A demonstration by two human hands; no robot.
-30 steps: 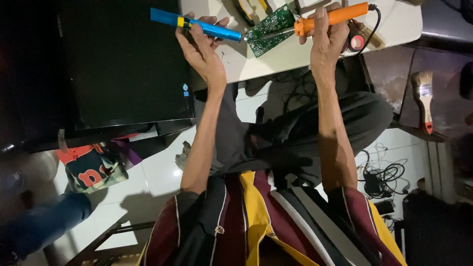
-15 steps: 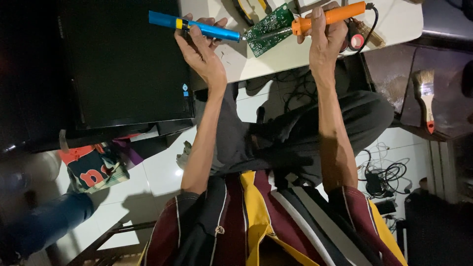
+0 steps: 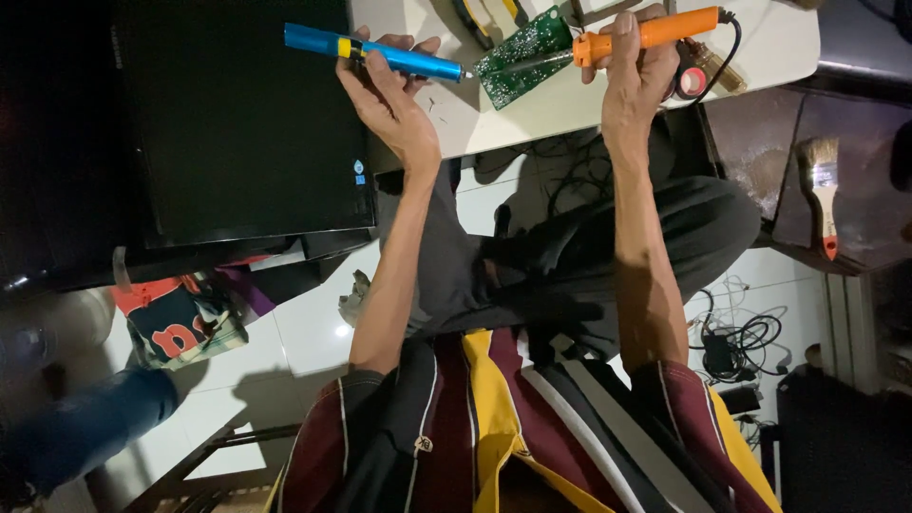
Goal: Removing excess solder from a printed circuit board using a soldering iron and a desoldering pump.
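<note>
The green circuit board point(image 3: 524, 57) lies between the hands: left hand point(image 3: 389, 90) grips the blue pump point(image 3: 375, 52), tip pointing 3 o'clock; right hand point(image 3: 635, 66) grips the orange iron point(image 3: 655, 33) (tip at 9 o'clock).

Little shifts over the second. The left hand point(image 3: 389, 95), wrapped around the blue suction tool point(image 3: 375, 52), brings the tool's pale tip in until it sits just beside the near corner of the green circuit board point(image 3: 522, 57), where a clearer gap of worktop point(image 3: 570, 104) showed a second ago; the tool's tail end also sits a touch higher toward the frame's top edge. The right hand point(image 3: 638, 76), gripping the orange soldering iron point(image 3: 646, 33), edges slightly upward, the iron's metal shaft lying a little further across the board. The whole scene drifts marginally upward in the head view.
</note>
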